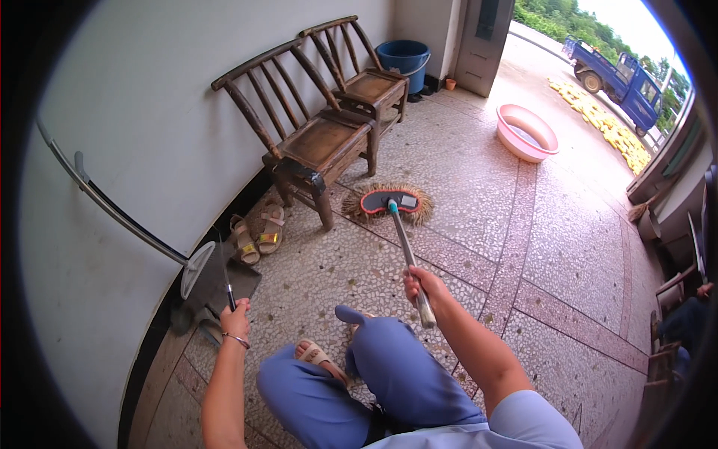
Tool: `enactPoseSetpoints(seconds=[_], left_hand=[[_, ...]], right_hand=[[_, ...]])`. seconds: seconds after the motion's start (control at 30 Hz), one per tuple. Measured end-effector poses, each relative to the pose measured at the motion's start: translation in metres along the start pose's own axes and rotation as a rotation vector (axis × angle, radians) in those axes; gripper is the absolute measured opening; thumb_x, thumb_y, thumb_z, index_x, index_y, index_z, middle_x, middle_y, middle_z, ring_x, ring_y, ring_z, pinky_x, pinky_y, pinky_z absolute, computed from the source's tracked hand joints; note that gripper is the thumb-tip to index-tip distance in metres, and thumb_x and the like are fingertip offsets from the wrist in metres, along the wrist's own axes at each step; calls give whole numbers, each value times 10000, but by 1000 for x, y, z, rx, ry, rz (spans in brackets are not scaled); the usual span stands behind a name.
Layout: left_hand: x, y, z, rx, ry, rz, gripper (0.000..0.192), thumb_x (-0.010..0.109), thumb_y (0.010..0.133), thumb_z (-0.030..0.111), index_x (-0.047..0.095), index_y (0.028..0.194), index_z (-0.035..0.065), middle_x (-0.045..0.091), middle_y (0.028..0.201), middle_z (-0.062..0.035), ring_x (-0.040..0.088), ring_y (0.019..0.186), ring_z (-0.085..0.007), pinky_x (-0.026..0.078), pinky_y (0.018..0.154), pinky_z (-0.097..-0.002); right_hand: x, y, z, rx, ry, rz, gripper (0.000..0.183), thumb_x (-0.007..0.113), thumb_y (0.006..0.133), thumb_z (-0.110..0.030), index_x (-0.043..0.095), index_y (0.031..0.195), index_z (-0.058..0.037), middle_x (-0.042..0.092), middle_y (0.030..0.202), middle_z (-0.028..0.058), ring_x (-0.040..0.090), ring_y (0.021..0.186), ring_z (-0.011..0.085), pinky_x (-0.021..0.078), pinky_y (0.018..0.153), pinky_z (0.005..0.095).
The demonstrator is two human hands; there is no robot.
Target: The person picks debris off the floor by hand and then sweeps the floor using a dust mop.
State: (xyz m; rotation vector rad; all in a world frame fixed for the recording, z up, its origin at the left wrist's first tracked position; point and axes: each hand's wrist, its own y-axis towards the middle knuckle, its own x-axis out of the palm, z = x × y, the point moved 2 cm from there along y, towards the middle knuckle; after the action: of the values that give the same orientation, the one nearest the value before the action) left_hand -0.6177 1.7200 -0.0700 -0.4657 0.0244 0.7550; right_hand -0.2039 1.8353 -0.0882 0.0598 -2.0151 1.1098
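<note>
My right hand (424, 285) grips the metal pole (405, 241) of a dust mop near its lower end. The mop head (391, 202) points away from me, its black, red-edged plate facing up and tan fringe spread around it; whether it touches the floor I cannot tell. In my left hand (235, 319) is a thin metal-bladed tool (229, 292) with a black handle, its blade pointing away. Just beyond that hand, a grey dustpan (245, 275) with a white toothed edge (199, 270) lies by the wall. Its long handle (120, 216) leans up the wall.
Two wooden chairs (322, 140) line the wall, with sandals (258, 233) beside the nearer one. A blue bucket (405, 62) stands behind them. A pink basin (524, 143) sits near the doorway; yellow corn (600, 120) and a blue truck (617, 78) are outside. Someone's hand (704, 289) shows far right.
</note>
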Motion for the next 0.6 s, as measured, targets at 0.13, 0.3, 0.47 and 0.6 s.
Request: enactPoseSetpoints(seconds=[0.13, 0.3, 0.47, 0.6], left_hand=[[44, -36, 35, -54, -66, -254, 210, 569, 842, 279, 548, 831, 71, 335, 461, 33, 282, 315, -57, 171, 282, -206], [84, -48, 65, -167, -288, -436, 311, 548, 847, 363, 457, 671, 124, 249, 416, 53, 221, 304, -75, 150, 291, -215], [127, -59, 62, -372, -415, -617, 280, 528, 858, 347, 470, 669, 149, 266, 427, 46, 232, 319, -76, 161, 297, -218], [148, -51, 33, -467, -386, -670, 272, 531, 855, 341, 471, 666, 155, 277, 430, 51, 244, 327, -73, 169, 303, -216]], right_hand=[[-56, -92, 11, 67, 48, 47, 152, 464, 894, -199, 459, 874, -48, 419, 599, -5, 366, 448, 53, 326, 368, 177], [-95, -225, 33, 138, 383, 73, 174, 471, 883, -189, 470, 933, -22, 421, 609, -3, 370, 447, 58, 318, 370, 191], [-104, -281, 47, 33, 590, 76, 169, 462, 882, -183, 461, 897, -15, 403, 593, -6, 365, 440, 61, 322, 372, 196], [-97, -247, 35, -28, 557, 73, 172, 455, 882, -193, 446, 832, -29, 390, 575, -21, 361, 433, 57, 325, 367, 195]])
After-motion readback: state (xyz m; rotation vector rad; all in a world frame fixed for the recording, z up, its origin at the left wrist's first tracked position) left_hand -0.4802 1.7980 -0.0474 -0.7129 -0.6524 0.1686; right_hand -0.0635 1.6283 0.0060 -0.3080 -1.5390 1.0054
